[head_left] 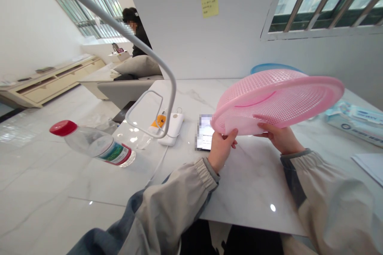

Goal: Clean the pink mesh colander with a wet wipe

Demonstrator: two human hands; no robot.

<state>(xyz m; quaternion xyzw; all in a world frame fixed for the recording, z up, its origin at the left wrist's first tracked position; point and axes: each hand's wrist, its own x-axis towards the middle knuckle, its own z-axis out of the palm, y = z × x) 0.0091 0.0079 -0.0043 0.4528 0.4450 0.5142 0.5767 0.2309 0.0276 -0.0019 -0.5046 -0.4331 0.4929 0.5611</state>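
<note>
I hold a pink perforated plastic basket (278, 97) upside down and tilted above the white marble table (248, 183). My left hand (220, 148) grips its near rim from below, fingers closed on the edge. My right hand (279, 137) is closed on the rim a little to the right. Behind the pink basket the edge of a blue basin (269, 67) shows.
A phone (205, 132) lies lit on the table under the basket. A white device on a bent stand (169, 125) is left of it. A clear bottle with a red cap (95, 143) stands near the table's left edge. Tissue packs (356, 121) lie right. A person sits far back.
</note>
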